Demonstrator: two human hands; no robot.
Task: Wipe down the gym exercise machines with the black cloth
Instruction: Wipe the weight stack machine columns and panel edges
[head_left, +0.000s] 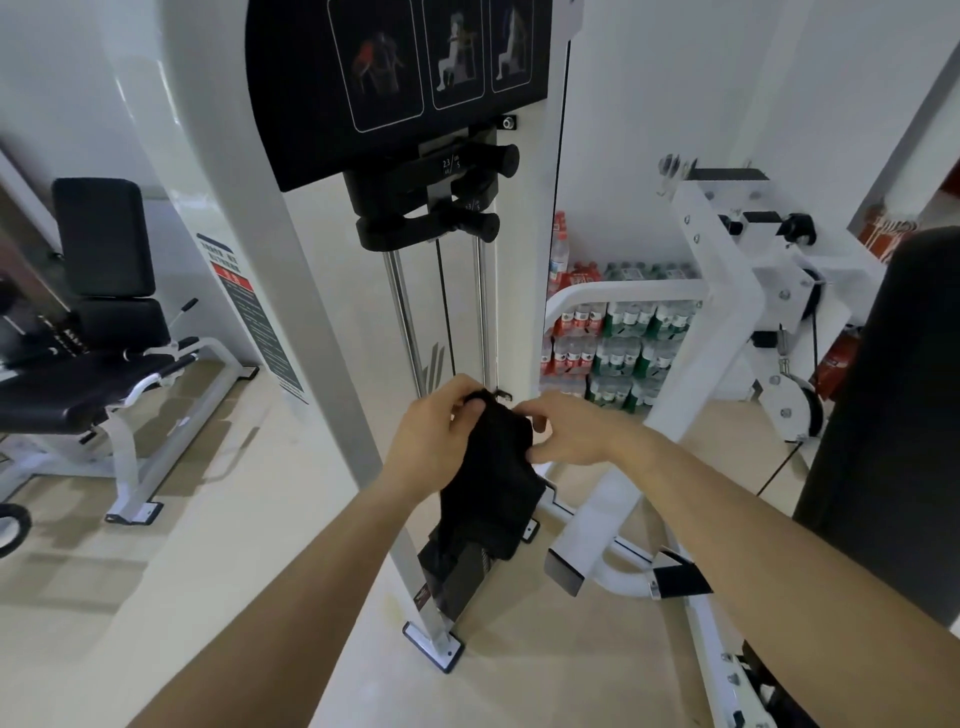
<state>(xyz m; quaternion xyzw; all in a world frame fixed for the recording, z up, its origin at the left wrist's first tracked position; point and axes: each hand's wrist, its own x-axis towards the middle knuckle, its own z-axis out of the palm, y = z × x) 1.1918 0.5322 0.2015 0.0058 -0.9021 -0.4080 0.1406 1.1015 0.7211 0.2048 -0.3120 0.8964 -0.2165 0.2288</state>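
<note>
A black cloth (493, 488) hangs bunched between my two hands in front of the white weight-stack machine (322, 332). My left hand (434, 439) grips the cloth's upper left edge with curled fingers. On the cloth's right side, my right hand (569, 434) pinches its top. The cloth's lower end dangles over the black weight plates (457, 571) at the machine's base. Chrome guide rods (402, 312) and a black placard (395, 78) with exercise pictures rise above my hands.
A black padded seat machine (98, 322) stands at the left. Stacked packs of bottled water (618, 348) sit behind the white frame. At the right are a white lever arm (727, 291) and a black pad (893, 415). Beige floor lies below.
</note>
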